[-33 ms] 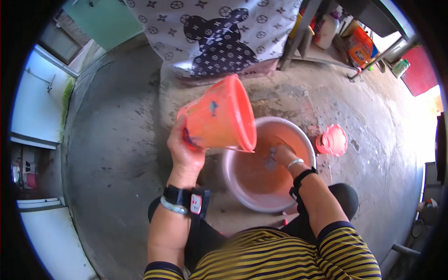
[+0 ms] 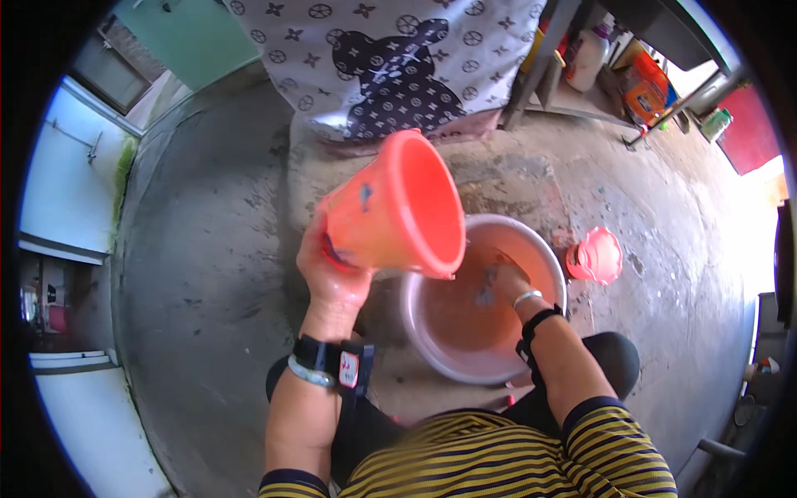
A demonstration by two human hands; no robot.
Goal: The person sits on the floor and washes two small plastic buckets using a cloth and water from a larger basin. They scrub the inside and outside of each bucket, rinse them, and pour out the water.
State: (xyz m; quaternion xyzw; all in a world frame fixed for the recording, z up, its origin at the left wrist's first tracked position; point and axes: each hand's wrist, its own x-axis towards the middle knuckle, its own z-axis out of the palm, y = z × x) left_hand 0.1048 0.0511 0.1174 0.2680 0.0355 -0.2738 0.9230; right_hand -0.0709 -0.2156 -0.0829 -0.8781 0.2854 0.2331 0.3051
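Observation:
My left hand is closed around the base of an orange-red plastic bucket, which has a small blue print on its side. The bucket lies tilted in the air, with its mouth turned right toward a wide basin. That pale pinkish basin stands on the floor before my knees and holds cloudy brownish water. My right hand reaches into the water, its fingers mostly hidden below the surface. A blurry grey-blue patch, perhaps cloth, shows beside those fingers.
A small pink bucket stands on the concrete floor right of the basin. At the far side hangs a white patterned cloth with a dark bear shape. Behind it to the right, a shelf holds a white bottle and an orange package.
The bucket in my left hand has turned a little, its mouth now facing more toward me and slightly lower. My right hand stays in the basin. The whole view has shifted slightly.

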